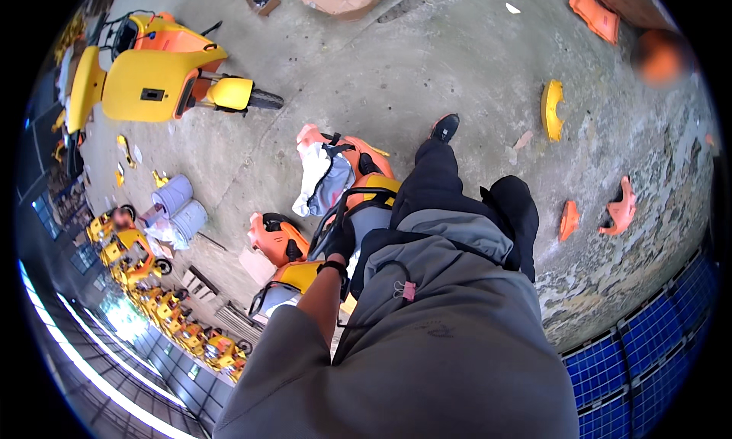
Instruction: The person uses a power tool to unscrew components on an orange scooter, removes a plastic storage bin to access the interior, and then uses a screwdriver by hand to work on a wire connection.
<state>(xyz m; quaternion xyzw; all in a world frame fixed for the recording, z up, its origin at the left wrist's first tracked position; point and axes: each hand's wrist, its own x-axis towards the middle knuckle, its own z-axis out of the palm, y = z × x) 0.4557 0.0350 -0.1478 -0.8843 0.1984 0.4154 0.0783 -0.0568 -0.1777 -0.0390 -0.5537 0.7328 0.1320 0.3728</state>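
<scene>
My left hand (341, 239), in a dark glove with a black band at the wrist, reaches down beside my left hip. It is closed on the black grab rail (323, 235) of a yellow and orange scooter (375, 184); the fingertips are partly hidden. A white and grey bag (323, 178) hangs over the orange front part of this scooter. Close by on the left stands a second orange and yellow scooter (279, 239), with its own black rail. My right hand does not show.
A yellow scooter (164, 77) stands at the far left. Loose panels lie on the concrete floor: a curved yellow fender (551, 110), a small orange piece (569, 220) and a curved orange part (624, 207). Blue crates (648, 340) are at the lower right, pale buckets (187, 216) left.
</scene>
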